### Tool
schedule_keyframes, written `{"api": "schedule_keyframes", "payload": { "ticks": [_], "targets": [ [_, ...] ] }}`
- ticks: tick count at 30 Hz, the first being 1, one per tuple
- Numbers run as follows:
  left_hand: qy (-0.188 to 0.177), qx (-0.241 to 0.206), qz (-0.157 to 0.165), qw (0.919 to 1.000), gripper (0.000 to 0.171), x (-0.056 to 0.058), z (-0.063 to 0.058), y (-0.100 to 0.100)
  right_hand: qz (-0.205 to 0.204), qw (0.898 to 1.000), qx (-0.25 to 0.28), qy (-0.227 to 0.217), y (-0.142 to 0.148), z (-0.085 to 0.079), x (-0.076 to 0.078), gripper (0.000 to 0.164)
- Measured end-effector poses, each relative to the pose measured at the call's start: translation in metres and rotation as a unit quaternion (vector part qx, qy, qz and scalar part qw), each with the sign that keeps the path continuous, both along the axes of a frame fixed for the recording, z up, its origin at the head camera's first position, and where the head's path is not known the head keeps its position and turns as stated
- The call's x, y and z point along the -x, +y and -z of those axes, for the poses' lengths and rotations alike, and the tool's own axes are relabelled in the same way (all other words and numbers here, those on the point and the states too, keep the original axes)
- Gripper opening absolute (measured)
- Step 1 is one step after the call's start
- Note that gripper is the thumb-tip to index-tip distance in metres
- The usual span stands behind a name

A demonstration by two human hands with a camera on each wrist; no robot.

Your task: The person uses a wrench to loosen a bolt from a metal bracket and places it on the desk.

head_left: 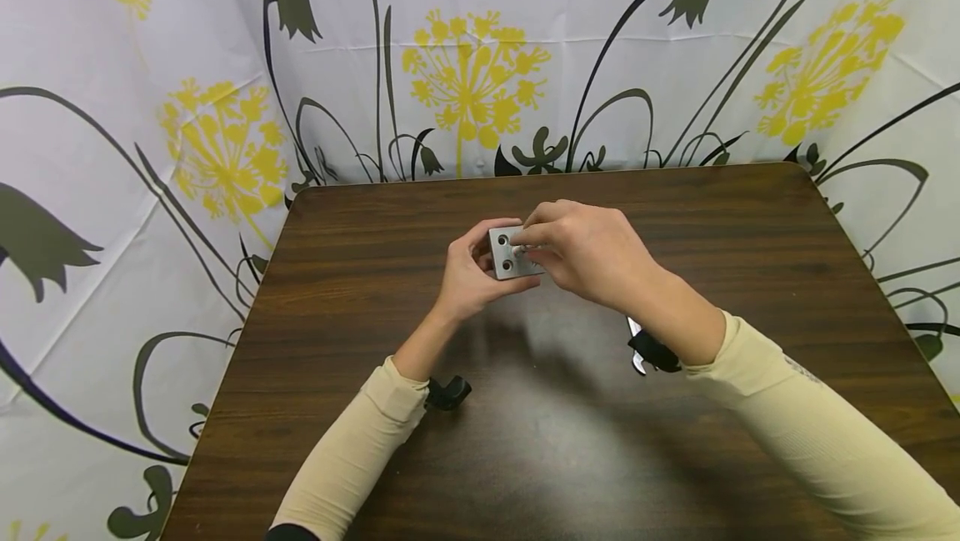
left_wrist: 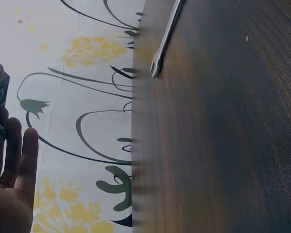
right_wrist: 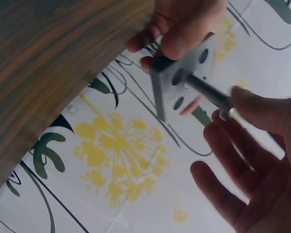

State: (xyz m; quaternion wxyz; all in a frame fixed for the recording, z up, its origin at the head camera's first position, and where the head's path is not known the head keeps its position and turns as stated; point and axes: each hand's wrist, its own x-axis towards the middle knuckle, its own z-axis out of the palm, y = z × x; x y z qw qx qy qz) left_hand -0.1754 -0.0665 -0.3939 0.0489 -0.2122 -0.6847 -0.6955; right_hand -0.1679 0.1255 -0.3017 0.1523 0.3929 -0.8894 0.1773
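Right wrist: right fingers [right_wrist: 228,148] pinch the bolt [right_wrist: 208,91] (at 1 end).

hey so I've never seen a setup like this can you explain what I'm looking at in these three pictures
There's no machine here, just a person's two bare hands. The widest picture comes from a camera worn on the head, looking down; the other two come from cameras on the left and right wrists.

The left hand holds a metal plate with round holes. The right hand pinches a bolt that points at the plate; whether its tip sits in a hole is hard to tell.

On the brown table lies a wrench. Behind it hangs a flowered cloth.
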Motion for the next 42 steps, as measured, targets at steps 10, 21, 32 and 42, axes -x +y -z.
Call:
{"api": "schedule_keyframes", "payload": {
  "ticks": [10, 21, 32, 42],
  "targets": [
    [0.015, -0.008, 0.004, 0.9999, 0.071, 0.011, 0.019, -0.003, 0.028, 0.999, 0.0, 0.026, -0.001, 0.001, -0.001, 0.019],
    [0.009, -0.005, -0.001, 0.9999, 0.068, 0.003, 0.003, -0.001, 0.034, 0.999, -0.006, 0.032, -0.002, 0.0, -0.001, 0.027],
    [0.0, -0.003, -0.009, 1.0, 0.066, -0.005, -0.01, 0.0, 0.022, 0.999, 0.011, 0.029, -0.002, 0.001, -0.001, 0.028],
    [-0.005, -0.006, -0.006, 1.0, 0.067, -0.006, -0.008, -0.001, -0.015, 1.0, 0.013, 0.006, -0.001, 0.001, -0.001, 0.029]
  ]
}}
